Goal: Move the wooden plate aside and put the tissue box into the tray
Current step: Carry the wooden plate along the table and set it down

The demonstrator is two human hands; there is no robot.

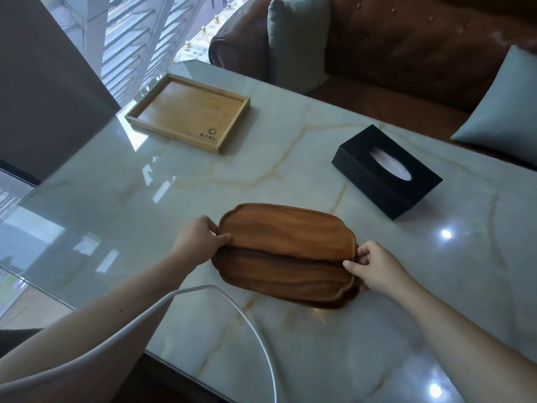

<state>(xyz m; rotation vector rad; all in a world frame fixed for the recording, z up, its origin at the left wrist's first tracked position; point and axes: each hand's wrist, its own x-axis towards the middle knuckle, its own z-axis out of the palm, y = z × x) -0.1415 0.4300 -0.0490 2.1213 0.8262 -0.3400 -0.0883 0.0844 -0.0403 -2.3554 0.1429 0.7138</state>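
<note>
Both hands are clamped on the wooden plate [286, 237], one at each end. The left hand [200, 238] has its thumb pressed on top of the plate's left rim with the fingers curled over the edge behind it. The right hand [374, 266] pinches the right end, thumb on top of the rim and fingers tucked around the edge. So both are closed on wood, not spread flat.

The plate looks tilted, far edge up, and there's a second dark wooden plate [286, 282] just like it underneath, lying on the marble table [290, 158] and touching the raised one along its near side.

From the plate, the tissue box [386, 171] is up around 1 o'clock, well apart from both hands. It's black with an oval slot on top and white tissue showing. The tray [189, 113] is at about 11 o'clock, light wood, nothing in it.

Writing: the tray has a dark round logo printed near its front corner with small characters under it, too blurry to read. No label visible on the box.

A white cable [232, 298] loops across the near table edge.
</note>
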